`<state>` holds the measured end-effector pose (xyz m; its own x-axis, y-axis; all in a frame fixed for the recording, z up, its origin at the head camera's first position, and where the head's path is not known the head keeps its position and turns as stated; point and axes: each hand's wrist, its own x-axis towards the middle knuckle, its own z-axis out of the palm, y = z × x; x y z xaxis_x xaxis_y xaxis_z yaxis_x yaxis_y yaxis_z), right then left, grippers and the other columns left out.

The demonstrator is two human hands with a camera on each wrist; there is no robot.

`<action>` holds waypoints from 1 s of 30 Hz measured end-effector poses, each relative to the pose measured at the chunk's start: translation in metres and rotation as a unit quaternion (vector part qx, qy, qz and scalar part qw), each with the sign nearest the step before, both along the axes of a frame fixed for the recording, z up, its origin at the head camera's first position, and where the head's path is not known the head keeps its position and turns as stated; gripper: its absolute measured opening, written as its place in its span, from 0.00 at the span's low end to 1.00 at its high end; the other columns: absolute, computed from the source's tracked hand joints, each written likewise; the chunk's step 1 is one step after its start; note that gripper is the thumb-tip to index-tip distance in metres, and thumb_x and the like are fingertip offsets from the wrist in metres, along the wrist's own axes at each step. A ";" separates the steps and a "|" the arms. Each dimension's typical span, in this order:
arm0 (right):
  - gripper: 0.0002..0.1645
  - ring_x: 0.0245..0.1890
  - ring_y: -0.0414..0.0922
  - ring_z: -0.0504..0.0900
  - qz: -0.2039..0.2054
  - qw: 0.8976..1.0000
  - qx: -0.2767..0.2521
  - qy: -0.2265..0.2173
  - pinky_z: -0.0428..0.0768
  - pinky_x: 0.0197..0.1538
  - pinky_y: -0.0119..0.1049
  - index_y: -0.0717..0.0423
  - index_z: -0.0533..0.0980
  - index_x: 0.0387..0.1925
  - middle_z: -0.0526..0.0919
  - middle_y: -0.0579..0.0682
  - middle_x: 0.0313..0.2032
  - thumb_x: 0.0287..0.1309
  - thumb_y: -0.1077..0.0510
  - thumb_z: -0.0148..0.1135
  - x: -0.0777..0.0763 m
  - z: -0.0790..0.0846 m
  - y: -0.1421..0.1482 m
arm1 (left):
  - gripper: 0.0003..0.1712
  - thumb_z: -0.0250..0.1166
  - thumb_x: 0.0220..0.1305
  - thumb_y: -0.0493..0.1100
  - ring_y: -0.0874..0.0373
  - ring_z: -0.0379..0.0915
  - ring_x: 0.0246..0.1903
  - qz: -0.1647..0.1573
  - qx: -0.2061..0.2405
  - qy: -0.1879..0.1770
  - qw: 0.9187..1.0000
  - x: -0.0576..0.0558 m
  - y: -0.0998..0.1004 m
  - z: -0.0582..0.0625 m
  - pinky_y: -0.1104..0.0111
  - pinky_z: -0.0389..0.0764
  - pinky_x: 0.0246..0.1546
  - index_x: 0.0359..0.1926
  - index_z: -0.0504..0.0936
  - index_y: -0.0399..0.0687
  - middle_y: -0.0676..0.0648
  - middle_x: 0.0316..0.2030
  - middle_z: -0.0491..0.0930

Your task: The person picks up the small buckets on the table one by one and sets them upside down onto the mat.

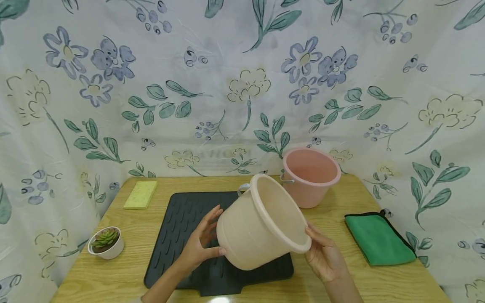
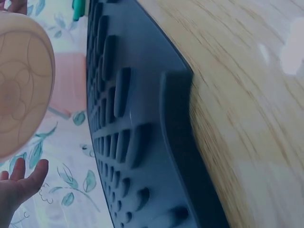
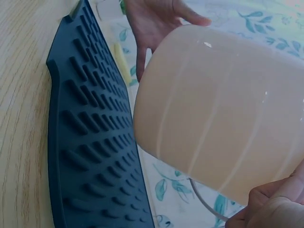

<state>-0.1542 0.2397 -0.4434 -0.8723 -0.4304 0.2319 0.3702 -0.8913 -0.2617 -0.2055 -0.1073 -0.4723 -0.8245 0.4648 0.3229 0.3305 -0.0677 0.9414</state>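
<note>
A cream bucket [image 1: 246,235] is held tilted above a dark ridged mat [image 1: 185,210], its mouth facing up and to the right. My right hand [image 1: 326,259] grips the rim, fingers and thumb on either side of it; the right wrist view shows this hand [image 3: 275,204] low at the right. Beside the base, my left hand [image 1: 201,244] has its fingers spread and its thumb tip right at the bucket's lower edge. The left wrist view shows the bucket's round patterned base [image 2: 23,90], with the left fingertips [image 2: 35,175] just apart from it.
Behind the cream bucket stands a pink bucket [image 1: 308,193] with a handle. To the right lies a green zipped pouch [image 1: 380,240]. A yellow sponge cloth [image 1: 140,195] and a small potted succulent [image 1: 107,244] are at the left. A floral curtain [image 1: 227,118] hangs behind the wooden table [image 1: 125,273].
</note>
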 end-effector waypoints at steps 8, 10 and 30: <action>0.30 0.54 0.49 0.82 0.000 1.000 -0.009 -0.026 0.76 0.59 0.33 0.70 0.73 0.59 0.79 0.61 0.52 0.78 0.63 0.23 0.002 0.002 -0.005 | 0.55 0.70 0.61 0.43 0.52 0.67 0.64 -0.047 0.105 -0.060 0.991 0.002 0.010 -0.002 0.61 0.78 0.55 0.79 0.43 0.47 0.48 0.73 0.55; 0.31 0.54 0.50 0.82 0.001 1.000 -0.013 -0.023 0.76 0.58 0.34 0.70 0.73 0.58 0.79 0.61 0.52 0.78 0.63 0.23 0.003 0.002 -0.007 | 0.55 0.69 0.62 0.46 0.54 0.68 0.62 -0.053 0.126 -0.072 0.988 0.003 0.014 -0.002 0.59 0.79 0.54 0.79 0.43 0.49 0.50 0.70 0.58; 0.31 0.58 0.52 0.80 0.022 0.999 -0.046 -0.019 0.75 0.60 0.36 0.66 0.71 0.60 0.78 0.62 0.54 0.78 0.60 0.20 0.008 0.007 -0.026 | 0.61 0.56 0.65 0.69 0.52 0.55 0.69 -0.078 0.227 0.035 0.970 0.013 0.043 0.015 0.58 0.69 0.63 0.76 0.17 0.65 0.46 0.74 0.49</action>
